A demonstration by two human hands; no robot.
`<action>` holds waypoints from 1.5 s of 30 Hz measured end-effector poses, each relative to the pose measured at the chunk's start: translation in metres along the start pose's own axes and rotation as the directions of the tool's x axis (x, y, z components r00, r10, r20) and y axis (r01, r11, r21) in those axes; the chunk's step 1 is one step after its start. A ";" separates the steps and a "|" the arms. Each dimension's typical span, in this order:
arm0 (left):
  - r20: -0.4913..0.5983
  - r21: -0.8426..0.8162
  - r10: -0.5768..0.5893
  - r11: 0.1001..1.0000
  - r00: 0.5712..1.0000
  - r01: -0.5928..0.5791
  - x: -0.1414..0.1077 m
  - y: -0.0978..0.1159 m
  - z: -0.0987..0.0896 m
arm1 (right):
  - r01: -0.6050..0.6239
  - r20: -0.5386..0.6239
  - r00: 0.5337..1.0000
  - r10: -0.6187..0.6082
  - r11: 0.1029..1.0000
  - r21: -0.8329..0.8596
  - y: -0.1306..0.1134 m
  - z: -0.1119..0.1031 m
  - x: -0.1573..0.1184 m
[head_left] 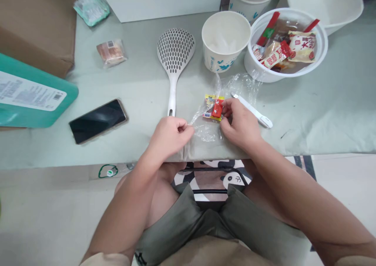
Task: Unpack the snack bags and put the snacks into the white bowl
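A small red and yellow snack packet (213,107) lies on a crumpled sheet of clear plastic film (205,133) near the table's front edge. My right hand (242,123) has its thumb and fingers closed at the packet's right edge. To the left, my left hand (172,136) is closed in a pinch on the film's left edge, just below the handle of a white slotted skimmer (175,56). A white utility knife (253,111) rests beside my right hand, partly hidden behind it.
Behind the film stand a paper cup (225,42), a white tub rim (324,48) around wrapped snacks, and stacked cups (249,3). Leftward are a phone (98,121), a wrapped snack (111,53), a green package (58,101) and a cardboard box (38,23).
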State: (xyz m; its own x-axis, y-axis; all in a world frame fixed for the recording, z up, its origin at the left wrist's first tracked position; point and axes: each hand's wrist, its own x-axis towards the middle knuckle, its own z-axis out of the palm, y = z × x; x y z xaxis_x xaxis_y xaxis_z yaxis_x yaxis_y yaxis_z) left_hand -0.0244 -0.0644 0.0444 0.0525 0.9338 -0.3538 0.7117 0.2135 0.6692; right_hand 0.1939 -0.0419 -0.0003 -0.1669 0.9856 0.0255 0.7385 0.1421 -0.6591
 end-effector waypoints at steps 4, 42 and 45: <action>-0.011 0.149 -0.162 0.975 0.987 0.162 -0.007 -0.007 -0.014 | -0.026 -0.002 1.000 0.026 1.000 0.001 0.000 0.001 0.000; -0.335 0.189 0.369 0.928 0.867 -0.322 0.063 0.011 0.022 | -0.019 -0.052 0.999 0.011 0.986 -0.165 -0.014 0.007 0.005; -0.417 0.164 0.319 0.948 0.851 -0.274 0.064 0.007 0.021 | -0.026 -0.026 0.999 0.022 0.984 -0.176 -0.012 0.006 0.010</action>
State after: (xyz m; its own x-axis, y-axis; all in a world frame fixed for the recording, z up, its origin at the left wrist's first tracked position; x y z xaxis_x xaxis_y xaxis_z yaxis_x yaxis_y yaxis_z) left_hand -0.0014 -0.0097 0.0122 -0.0204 0.9827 0.1843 0.7750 -0.1009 0.6239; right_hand 0.1796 -0.0341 0.0038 -0.1340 0.9905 0.0306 0.8458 0.1304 -0.5173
